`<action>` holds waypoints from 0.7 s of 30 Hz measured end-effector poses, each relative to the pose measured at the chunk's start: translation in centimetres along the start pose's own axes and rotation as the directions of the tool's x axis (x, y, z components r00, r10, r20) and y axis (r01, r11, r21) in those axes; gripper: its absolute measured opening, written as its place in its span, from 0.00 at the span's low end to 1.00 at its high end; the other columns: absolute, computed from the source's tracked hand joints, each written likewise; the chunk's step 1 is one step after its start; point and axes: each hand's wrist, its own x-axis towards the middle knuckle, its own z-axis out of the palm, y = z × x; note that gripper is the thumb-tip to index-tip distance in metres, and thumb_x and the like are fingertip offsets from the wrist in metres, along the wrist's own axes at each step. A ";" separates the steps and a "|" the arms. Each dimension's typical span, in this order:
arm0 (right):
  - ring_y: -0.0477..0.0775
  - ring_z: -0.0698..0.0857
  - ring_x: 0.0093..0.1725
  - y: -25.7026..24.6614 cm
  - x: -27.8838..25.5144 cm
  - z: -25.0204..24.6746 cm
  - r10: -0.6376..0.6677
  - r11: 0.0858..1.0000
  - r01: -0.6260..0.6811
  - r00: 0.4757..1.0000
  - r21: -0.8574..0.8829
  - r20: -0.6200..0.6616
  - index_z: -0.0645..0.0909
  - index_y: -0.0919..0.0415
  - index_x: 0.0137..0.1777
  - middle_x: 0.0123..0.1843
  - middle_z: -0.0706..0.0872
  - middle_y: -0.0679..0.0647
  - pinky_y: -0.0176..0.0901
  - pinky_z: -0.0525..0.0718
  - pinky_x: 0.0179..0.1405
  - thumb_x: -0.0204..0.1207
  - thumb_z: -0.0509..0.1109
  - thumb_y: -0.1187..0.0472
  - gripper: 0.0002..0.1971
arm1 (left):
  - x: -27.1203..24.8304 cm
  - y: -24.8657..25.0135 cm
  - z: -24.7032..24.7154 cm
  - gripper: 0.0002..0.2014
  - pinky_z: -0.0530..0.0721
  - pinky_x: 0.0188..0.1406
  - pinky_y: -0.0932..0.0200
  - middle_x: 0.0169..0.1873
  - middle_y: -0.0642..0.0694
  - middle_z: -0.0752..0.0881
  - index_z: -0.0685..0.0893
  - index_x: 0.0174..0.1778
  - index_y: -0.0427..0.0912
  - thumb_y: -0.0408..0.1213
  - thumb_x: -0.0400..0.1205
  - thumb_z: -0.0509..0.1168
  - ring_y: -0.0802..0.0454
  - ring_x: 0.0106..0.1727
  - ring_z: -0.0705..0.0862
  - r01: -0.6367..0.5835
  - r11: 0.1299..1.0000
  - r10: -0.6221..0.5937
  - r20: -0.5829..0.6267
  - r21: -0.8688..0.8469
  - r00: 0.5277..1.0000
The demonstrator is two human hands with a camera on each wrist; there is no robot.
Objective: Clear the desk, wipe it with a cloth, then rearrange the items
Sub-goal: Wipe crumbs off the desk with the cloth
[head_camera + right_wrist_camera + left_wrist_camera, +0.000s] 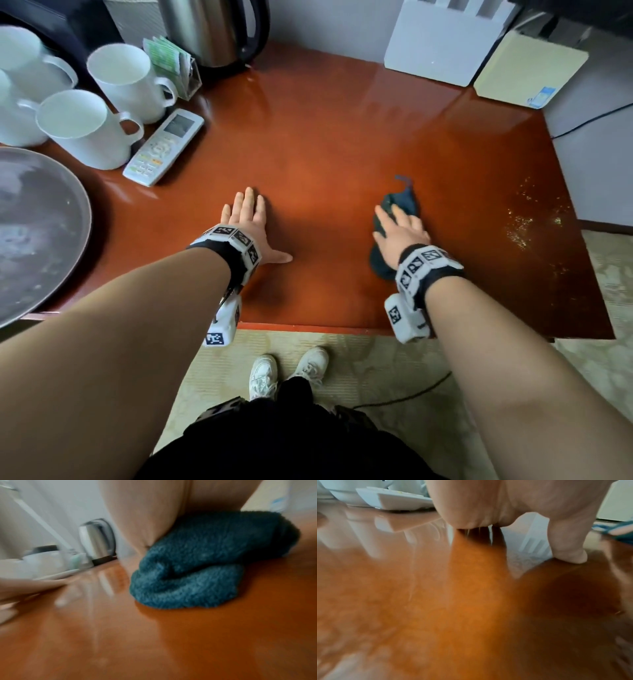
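Note:
A glossy red-brown desk (325,137) fills the head view. My right hand (399,228) lies flat with straight fingers on a crumpled dark teal cloth (402,202), pressing it onto the desk right of centre. From the right wrist view the cloth (197,568) bulges out under the palm. My left hand (248,219) rests flat on the bare desk at the centre, fingers straight and thumb spread; its thumb tip (571,555) touches the wood. A patch of pale crumbs (527,212) lies near the desk's right edge.
At the left stand several white mugs (89,126), a white remote (164,147), a packet holder (174,65), a steel kettle (209,31) and a large grey plate (37,233). A white device (442,51) and a cream pad (527,68) sit at the back right.

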 end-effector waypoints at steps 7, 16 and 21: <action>0.65 0.62 0.77 -1.6 -0.3 -2.2 -0.018 0.995 0.027 0.996 0.097 -0.092 0.54 0.52 0.82 0.82 0.60 0.55 0.51 0.62 0.76 0.85 0.53 0.55 0.26 | -0.3 -0.5 -0.2 0.61 0.37 0.84 0.51 0.81 0.44 0.31 0.33 0.82 0.40 0.67 0.70 0.66 0.48 0.83 0.33 -0.035 0.999 0.035 -0.005 -0.008 0.999; 0.52 0.51 0.83 -7.3 -2.0 1.9 -0.290 0.956 0.292 0.955 0.033 -0.071 0.53 0.44 0.82 0.84 0.53 0.47 0.52 0.55 0.78 0.84 0.54 0.52 0.27 | -0.6 -1.9 0.1 0.58 0.38 0.84 0.54 0.82 0.45 0.32 0.35 0.82 0.39 0.65 0.73 0.65 0.49 0.84 0.35 -0.079 0.997 0.078 -0.018 -0.007 0.997; 0.54 0.51 0.83 2.2 -4.9 3.2 0.073 0.985 -0.060 0.994 0.160 -0.077 0.52 0.45 0.82 0.85 0.52 0.47 0.53 0.54 0.79 0.86 0.52 0.52 0.26 | -1.1 -0.2 0.4 0.53 0.37 0.83 0.49 0.82 0.41 0.33 0.36 0.83 0.39 0.64 0.76 0.61 0.44 0.83 0.34 -0.021 1.000 0.021 -0.037 0.020 0.999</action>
